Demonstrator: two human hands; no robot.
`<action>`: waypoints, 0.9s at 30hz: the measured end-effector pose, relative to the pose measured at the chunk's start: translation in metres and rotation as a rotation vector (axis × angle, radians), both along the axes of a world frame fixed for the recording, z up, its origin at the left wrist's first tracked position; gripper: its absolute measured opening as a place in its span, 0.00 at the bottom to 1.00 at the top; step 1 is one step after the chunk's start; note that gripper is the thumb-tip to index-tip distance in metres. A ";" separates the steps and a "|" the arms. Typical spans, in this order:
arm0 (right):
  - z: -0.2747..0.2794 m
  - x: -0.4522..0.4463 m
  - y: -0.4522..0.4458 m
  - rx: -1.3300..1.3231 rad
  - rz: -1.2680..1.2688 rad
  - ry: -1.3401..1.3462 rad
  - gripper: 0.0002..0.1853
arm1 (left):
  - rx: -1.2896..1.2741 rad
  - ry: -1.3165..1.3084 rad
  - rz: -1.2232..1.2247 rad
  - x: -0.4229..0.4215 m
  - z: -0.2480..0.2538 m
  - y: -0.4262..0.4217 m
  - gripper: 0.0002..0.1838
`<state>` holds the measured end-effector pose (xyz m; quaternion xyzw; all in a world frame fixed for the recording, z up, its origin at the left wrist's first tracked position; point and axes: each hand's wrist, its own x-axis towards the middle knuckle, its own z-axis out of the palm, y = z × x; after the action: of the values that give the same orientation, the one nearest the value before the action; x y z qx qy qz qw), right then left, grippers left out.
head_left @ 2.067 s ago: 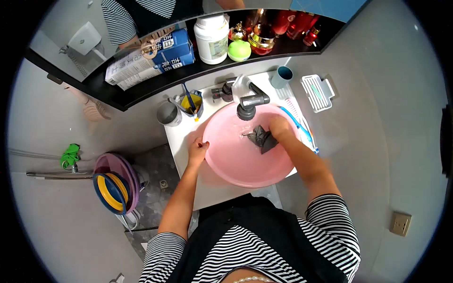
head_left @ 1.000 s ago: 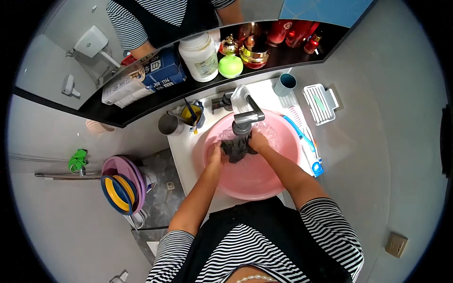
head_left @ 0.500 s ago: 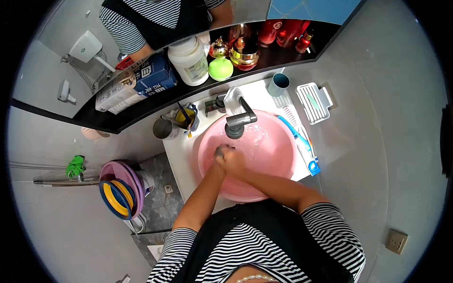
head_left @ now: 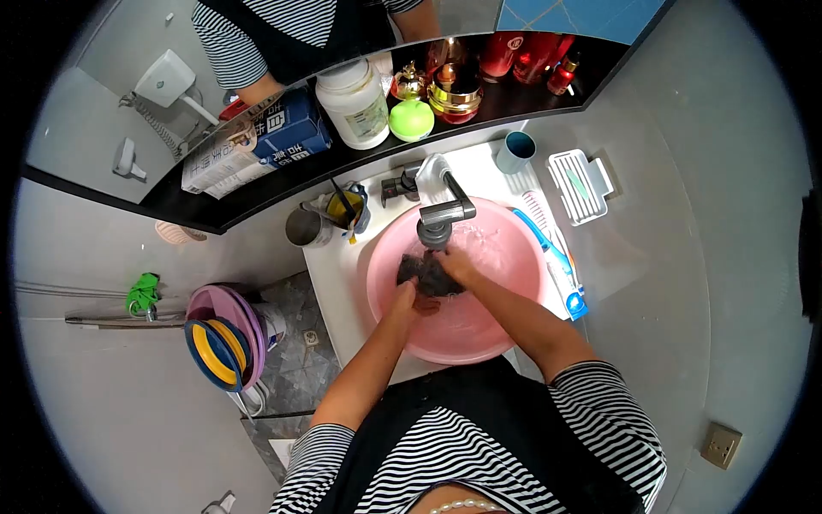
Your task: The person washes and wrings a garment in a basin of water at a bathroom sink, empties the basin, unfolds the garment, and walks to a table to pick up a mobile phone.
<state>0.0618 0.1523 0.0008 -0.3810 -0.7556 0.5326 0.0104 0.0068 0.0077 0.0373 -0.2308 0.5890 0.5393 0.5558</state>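
A dark grey cloth (head_left: 431, 276) is spread out between my hands over the pink basin (head_left: 509, 321). My left hand (head_left: 414, 295) grips its lower left part, with some fingers under the fabric. At the upper right edge, just below the tap, my right hand (head_left: 455, 264) pinches the cloth. The black tap (head_left: 436, 230) hangs right above it, and rippling water shows in the basin. I cannot make out what kind of item the cloth is.
A blue toothbrush (head_left: 535, 230) and toothpaste tube (head_left: 572, 295) lie right of the basin, near a cup (head_left: 515, 152) and wall soap rack (head_left: 579, 187). Cups (head_left: 308, 228) stand left. Overhead, a black shelf (head_left: 364, 161) holds bottles and boxes. Stacked tubs (head_left: 224, 330) sit lower left.
The cloth was bunched up and squeezed between my hands; now it is opened out. My right hand has moved up and right toward the tap, apart from my left.
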 end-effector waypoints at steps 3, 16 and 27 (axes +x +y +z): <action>0.054 -0.001 -0.065 -0.021 0.039 0.158 0.16 | 0.347 -0.201 0.143 0.000 -0.018 0.004 0.17; 0.034 -0.005 0.005 0.519 -0.297 -0.168 0.11 | 0.157 0.173 0.312 -0.016 0.022 -0.002 0.19; 0.085 -0.002 -0.076 -0.115 0.217 0.297 0.11 | 0.399 -0.129 0.166 -0.007 -0.014 -0.011 0.28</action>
<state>0.0597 0.0758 0.0863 -0.2146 -0.7508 0.6233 0.0424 0.0003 -0.0029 0.0232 -0.1981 0.4130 0.6732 0.5806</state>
